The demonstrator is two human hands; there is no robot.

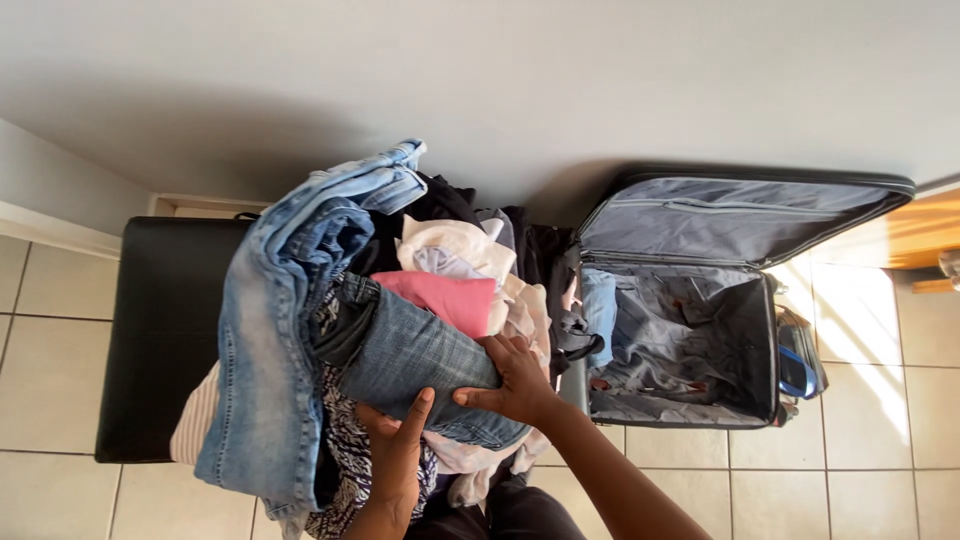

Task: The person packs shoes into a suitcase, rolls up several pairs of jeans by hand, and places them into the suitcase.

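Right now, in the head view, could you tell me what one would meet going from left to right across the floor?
Black bench → light blue jeans → rolled darker jeans gripped by the left hand and right hand → open grey suitcase → blue-and-black item beside the suitcase.

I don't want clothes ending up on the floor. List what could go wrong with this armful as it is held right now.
1. The pale blue jeans drape loosely over the pile's edge, held by neither hand; they could slide onto the tiled floor.
2. The left hand and right hand grip only the rolled darker jeans, so the pink garment and cream tops above may topple.
3. The open suitcase sits off to the side, so carrying the heap across might spill it.
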